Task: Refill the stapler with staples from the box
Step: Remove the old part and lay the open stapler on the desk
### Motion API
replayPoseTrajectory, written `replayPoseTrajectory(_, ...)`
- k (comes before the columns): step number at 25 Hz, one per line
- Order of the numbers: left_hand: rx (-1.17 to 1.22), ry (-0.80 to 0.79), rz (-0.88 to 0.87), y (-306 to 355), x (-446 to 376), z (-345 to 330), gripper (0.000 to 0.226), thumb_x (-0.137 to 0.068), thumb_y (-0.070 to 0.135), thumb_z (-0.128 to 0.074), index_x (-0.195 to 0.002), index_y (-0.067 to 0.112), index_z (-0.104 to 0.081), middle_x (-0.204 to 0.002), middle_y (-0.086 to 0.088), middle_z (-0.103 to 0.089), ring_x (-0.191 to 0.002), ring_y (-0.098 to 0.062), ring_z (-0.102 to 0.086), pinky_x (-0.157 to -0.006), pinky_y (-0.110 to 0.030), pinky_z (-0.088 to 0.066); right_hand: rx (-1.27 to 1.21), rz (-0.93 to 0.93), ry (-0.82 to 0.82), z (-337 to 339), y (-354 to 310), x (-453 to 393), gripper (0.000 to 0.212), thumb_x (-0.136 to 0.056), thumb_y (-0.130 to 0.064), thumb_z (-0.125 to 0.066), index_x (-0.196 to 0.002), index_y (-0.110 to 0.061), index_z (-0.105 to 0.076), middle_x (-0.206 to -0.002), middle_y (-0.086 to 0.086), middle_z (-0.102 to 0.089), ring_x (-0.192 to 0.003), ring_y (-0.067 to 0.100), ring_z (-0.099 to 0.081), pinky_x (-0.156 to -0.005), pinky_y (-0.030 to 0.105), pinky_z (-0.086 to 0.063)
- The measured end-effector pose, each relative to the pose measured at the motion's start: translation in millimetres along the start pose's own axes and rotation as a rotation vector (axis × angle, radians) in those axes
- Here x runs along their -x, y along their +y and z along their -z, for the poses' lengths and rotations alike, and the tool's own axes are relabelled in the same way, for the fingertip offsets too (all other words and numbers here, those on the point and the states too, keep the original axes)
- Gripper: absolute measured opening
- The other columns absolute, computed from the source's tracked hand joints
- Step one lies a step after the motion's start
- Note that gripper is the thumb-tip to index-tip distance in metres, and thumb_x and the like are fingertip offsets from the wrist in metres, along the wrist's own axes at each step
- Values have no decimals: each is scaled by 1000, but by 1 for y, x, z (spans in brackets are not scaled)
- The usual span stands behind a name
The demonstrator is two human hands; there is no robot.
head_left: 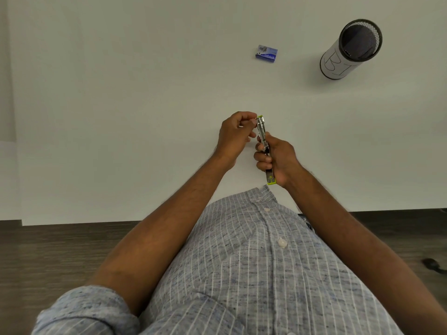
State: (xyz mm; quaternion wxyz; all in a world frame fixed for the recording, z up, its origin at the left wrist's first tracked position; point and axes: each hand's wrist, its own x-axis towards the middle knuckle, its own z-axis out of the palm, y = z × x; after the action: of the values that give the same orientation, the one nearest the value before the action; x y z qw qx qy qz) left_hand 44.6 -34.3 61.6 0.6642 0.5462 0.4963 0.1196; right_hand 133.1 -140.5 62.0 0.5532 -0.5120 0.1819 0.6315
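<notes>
Right hand [278, 158] clamped around the opened stapler [263, 141], left hand [235, 134] fingertips pinched at its far tip on something too small to identify, box [266, 53] well beyond both hands; risk: loose pinch misaligns or drops staples, jamming the channel.

Place: looked like an office.
Surface: plain white desk [121, 93], wide and bare.
Supplies: black mesh cylindrical pen holder [352, 50] wrapped in white paper; small blue staple box [266, 53].
Floor: dark wood-grain planks [60, 250].
</notes>
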Motion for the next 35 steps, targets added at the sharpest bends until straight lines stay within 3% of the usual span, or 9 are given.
replayPoseTrajectory(9, -29, -7, -40, 3, 0, 2, 21, -97, 10, -60, -112, 15, -74, -90, 2, -74, -65, -2, -64, -61, -18, -50, -100, -98, -158, -5, -4, 5, 27, -109, -33, -37, -95, -16, -54, -61, -6, -47, -38, 5, -30, -31, 16, -24)
replayPoseTrajectory(17, 54, -93, 78, 3, -7, 10, 15, -100, 15, -59, -103, 14, -73, -81, -2, -65, -62, -11, -56, -58, -23, -46, -42, -41, -113, -5, -1, 3, 27, -109, -34, -37, -96, -16, -53, -68, -3, -49, -40, 6, -33, -33, 17, -26)
replayPoseTrajectory(20, -46, -64, 89, 1, -9, 16, 16, -99, 17, -58, -96, 18, -74, -82, 2, -66, -62, -8, -57, -61, -23, -46, 144, 151, 42, -5, 2, 1, 21, -108, -31, -39, -103, -16, -54, -76, -1, -58, -44, 8, -37, -38, 20, -28)
replayPoseTrajectory(23, -362, 192, -111, -8, -10, 22, 15, -100, 12, -55, -106, 14, -69, -105, -2, -67, -88, -11, -60, -82, -29, -53, 399, 409, 323, 0, 0, -5, 18, -105, -25, -44, -112, -10, -51, -85, 1, -65, -47, 9, -47, -40, 21, -34)
replayPoseTrajectory(25, -531, 281, -226, -19, -10, 29, 22, -100, 7, -53, -119, 11, -63, -122, -8, -62, -110, -21, -57, -98, -37, -50, 443, 478, 403, 8, -4, -8, 21, -102, -21, -48, -115, -4, -48, -86, 0, -69, -47, 9, -52, -41, 22, -36)
replayPoseTrajectory(29, -931, 213, -263, -47, -7, 33, 55, -101, 28, -54, -151, 12, -39, -163, -11, -32, -149, -32, -27, -120, -46, -25, 504, 510, 440, 23, -8, -9, 10, -101, -17, -51, -107, -14, -44, -89, 3, -70, -48, 10, -55, -42, 24, -39)
replayPoseTrajectory(32, -1099, 128, -261, -61, -3, 28, 69, -104, 41, -43, -160, 9, -17, -170, -15, -6, -157, -34, -5, -126, -51, -8, 537, 499, 442, 24, -2, -9, 11, -100, -15, -52, -107, -14, -44, -89, 4, -70, -51, 11, -55, -45, 26, -41)
replayPoseTrajectory(35, -1097, 134, -271, -63, -3, 28, 68, -104, 41, -41, -160, 10, -19, -170, -14, -5, -157, -33, -3, -126, -53, -4, 571, 497, 390, 17, 2, -6, 11, -99, -16, -55, -107, -15, -47, -90, 3, -70, -54, 11, -56, -47, 27, -42)
